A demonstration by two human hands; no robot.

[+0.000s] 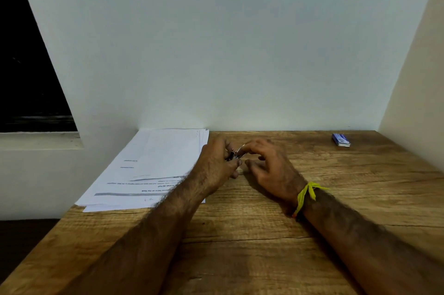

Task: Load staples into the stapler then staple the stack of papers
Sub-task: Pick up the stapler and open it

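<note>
Mostly stapler (235,155) behind hands (217,162)

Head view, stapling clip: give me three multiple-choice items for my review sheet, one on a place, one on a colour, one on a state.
1. Where is the small blue box?
A. on the papers
B. far right of the wooden desk, near the wall
C. in the left hand

2. What colour is the thread on the right wrist?
A. yellow
B. red
C. black

3. What is the stapler doing?
A. lying alone on the desk
B. held between both hands
C. resting on the box

Key: 1 B, the box sits apart at the desk's far right. 2 A, the strands are yellow. 3 B, left hand grips it, right hand fingers touch its top.
</note>
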